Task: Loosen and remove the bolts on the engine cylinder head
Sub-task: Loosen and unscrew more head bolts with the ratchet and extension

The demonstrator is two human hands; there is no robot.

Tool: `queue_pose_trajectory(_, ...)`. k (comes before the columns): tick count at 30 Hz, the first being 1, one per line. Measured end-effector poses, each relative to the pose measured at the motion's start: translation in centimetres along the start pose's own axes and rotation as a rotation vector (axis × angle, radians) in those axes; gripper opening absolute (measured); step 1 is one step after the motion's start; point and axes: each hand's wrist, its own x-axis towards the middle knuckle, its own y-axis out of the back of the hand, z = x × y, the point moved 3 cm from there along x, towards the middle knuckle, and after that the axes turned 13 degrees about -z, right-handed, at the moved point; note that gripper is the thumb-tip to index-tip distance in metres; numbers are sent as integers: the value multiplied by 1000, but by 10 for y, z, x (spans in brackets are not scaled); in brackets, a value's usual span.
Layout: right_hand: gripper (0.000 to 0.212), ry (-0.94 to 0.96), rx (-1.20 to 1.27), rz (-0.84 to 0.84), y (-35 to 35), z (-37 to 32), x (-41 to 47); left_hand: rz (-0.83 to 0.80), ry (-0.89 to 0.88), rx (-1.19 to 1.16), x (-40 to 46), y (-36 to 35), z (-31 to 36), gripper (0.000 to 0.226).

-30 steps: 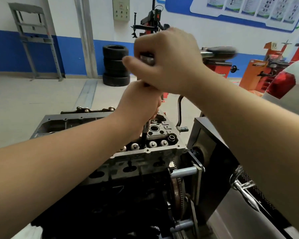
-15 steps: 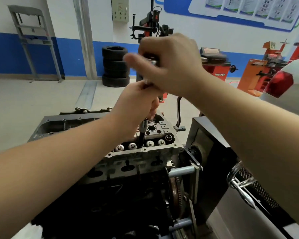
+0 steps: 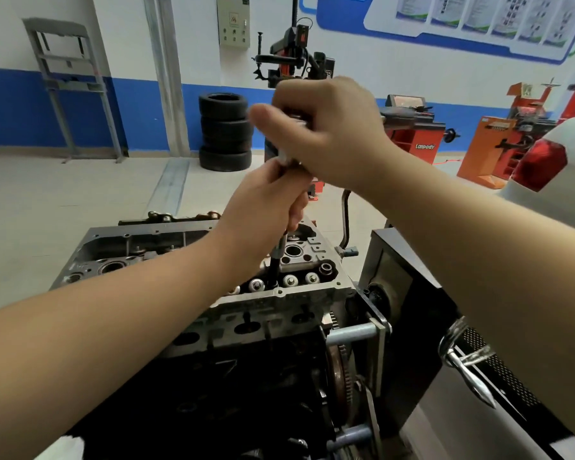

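The grey engine cylinder head point(image 3: 279, 298) sits on top of a dark engine block mounted on a stand. A long socket wrench point(image 3: 277, 260) stands upright with its black tip down in a bolt hole near the head's front edge, beside round valve caps point(image 3: 290, 280). My left hand point(image 3: 266, 207) is wrapped around the wrench's shaft just above the head. My right hand point(image 3: 326, 131) is closed around the top handle of the wrench, above the left hand. The bolt itself is hidden in the hole.
A flywheel gear point(image 3: 337, 356) and the engine stand's frame point(image 3: 375, 330) are to the right of the block. A black cabinet point(image 3: 402, 293) stands at right. Stacked tyres point(image 3: 224, 131), a tyre changer point(image 3: 292, 58) and orange machines point(image 3: 498, 144) line the far wall.
My right hand has turned a little on the wrench's top handle while my left hand stays on the shaft. The view has drifted slightly; the wrench remains in the same hole.
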Motion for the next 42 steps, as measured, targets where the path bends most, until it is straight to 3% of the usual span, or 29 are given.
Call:
queue_pose_trajectory(2,43,2,340,-66,1,10,-5,-150,14,-58,-5,9,2,25)
queue_pose_trajectory(3,43,-14,364,-77,1,10,-7,-194,22,-95,-6,15,3,26)
queue_pose_trajectory(6,47,-59,102,-97,0,-2,1,-222,9,-14,-7,31,8,21)
queue_pose_trajectory(10,70,-343,-470,-146,8,-20,6,-68,-22,28,-5,30,6,17)
queue_pose_trajectory(13,74,-280,-588,-159,12,-34,-1,71,-50,36,-6,27,5,16)
queue_pose_trajectory(16,65,-299,-247,-339,24,-30,2,80,-64,32,-11,32,5,10)
queue_pose_trajectory(18,61,-448,84,-465,37,-22,10,56,-70,71,-10,31,4,12)
queue_pose_trajectory(20,59,-566,235,-532,46,-14,14,34,-79,122,-9,25,5,11)
queue_pose_trajectory(24,60,-482,178,-566,47,-2,14,58,-60,137,-7,22,4,8)
queue_pose_trajectory(29,67,-503,327,-495,42,18,15,77,-46,118,-6,22,3,8)
queue_pose_trajectory(32,50,-493,631,-438,48,35,22,97,-33,103,-6,22,3,9)
queue_pose_trajectory(34,49,-471,868,-408,53,53,30,104,-26,98,-7,22,4,9)
queue_pose_trajectory(38,49,-437,1020,-414,54,85,32,100,-35,135,-9,19,4,8)
queue_pose_trajectory(40,50,-435,1009,-486,43,97,17,101,-37,133,-10,19,3,8)
queue_pose_trajectory(42,46,-500,827,-521,22,111,-7,101,-38,121,-9,20,2,8)
